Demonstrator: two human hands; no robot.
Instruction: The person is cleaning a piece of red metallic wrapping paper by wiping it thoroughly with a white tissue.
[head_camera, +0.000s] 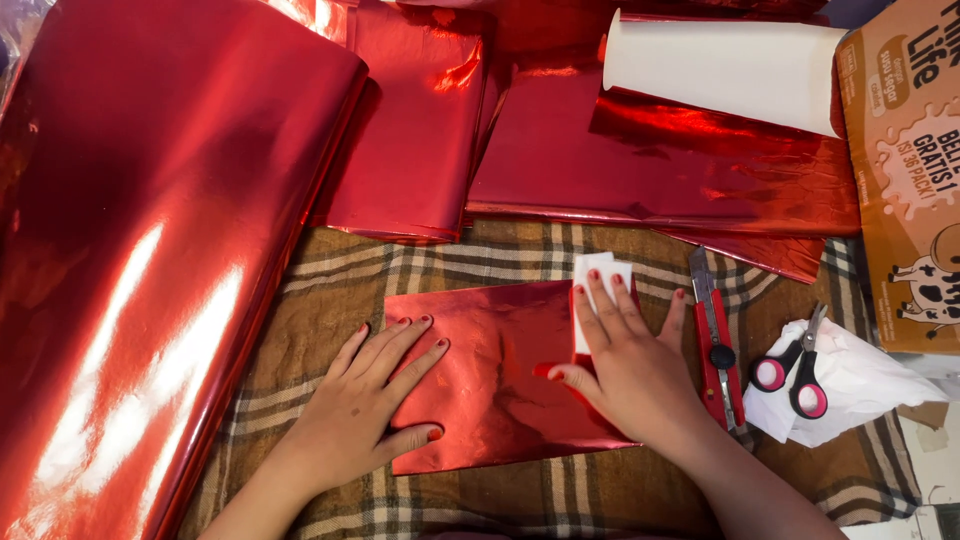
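nearest the camera, the left hand (372, 385) lies flat and open, fingers spread, pressing down on the left part of a small folded piece of red foil paper (490, 375) without gripping it. the right hand (632, 360) is also flat and open, palm down on the right edge of the same piece, its fingers resting on a small white card (596, 272) that sticks out past the foil's top right corner; it pins the card rather than closing around it. the foil piece sits in the middle of a brown plaid cloth (330, 285) that covers the surface, between the two hands. just beside the right hand lies a red utility knife (716, 345), running near to far, and further right a pair of scissors with pink and black handles (795, 370) rests on a crumpled white paper (860, 385). along the left side a large stack of shiny red foil sheets (150, 250) stretches from near to far, catching bright reflections. farther back more red foil sheets (660, 160) lie spread across the cloth, some overlapping. on top of them at the far right is a white roll (725, 65), lying on its side, and at the right edge stands part of a brown cardboard box (905, 170) with printing on it.
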